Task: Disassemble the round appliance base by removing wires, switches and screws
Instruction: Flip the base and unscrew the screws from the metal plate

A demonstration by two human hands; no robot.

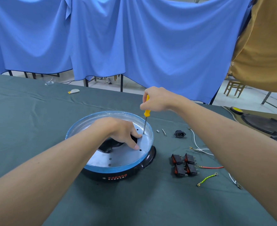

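Note:
The round appliance base (118,174) is black with a blue-filmed rim and a silver metal plate (124,158) inside. My left hand (119,131) rests inside it, fingers pressing on the plate beside a dark central opening. My right hand (157,99) grips a yellow-handled screwdriver (146,112) held upright, its tip at a hole near the plate's far right edge. To the right of the base lie several black rocker switches (184,164), a black power socket (180,133), two small metal screws (161,132), and white (198,148), red (211,167) and green-yellow wires (207,178).
A dark green cloth (36,128) covers the table. Another dark round appliance part (264,124) and a yellow-black disc (236,110) sit at the far right. A small white and yellow scrap (74,91) lies far left. Blue curtains hang behind.

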